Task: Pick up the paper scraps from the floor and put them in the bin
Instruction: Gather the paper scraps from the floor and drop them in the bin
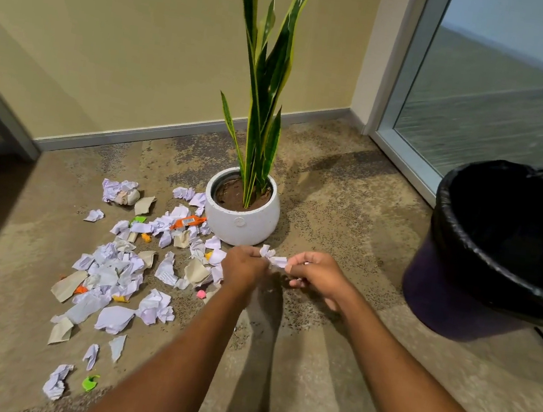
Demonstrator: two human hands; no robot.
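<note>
A purple bin (451,298) with a black liner (465,245) stands well to the right of the white plant pot (241,215). Its inside is too dark to show whether any paper has gone in. By the look of the floor the clean-up is at an early stage: dozens of paper scraps (116,275), mostly white and crumpled with some beige pieces, lie spread to the left of the pot and in front of it, a few touching its base. Among them, just left of the pot, is an orange wrapper (188,221), and a green bit (89,383) lies at the near edge of the spread, far from the pot. The person's left hand (243,266) and right hand (320,272) meet just in front of the pot, above the floor. Both have their fingers curled and pinch one crumpled white scrap (273,257) between them. A sliver of white under the right hand may be more paper. That scrap has yet to reach the bin, and nearly all the rest is still to be gathered. The floor (328,369) is a mottled tan-and-grey carpet. Behind the pot rises a plain yellowish wall (111,46) with a grey skirting (134,136) along its foot, and to the right of the pot, behind the bin, stands a frosted glass panel (502,98) in a pale frame.
</note>
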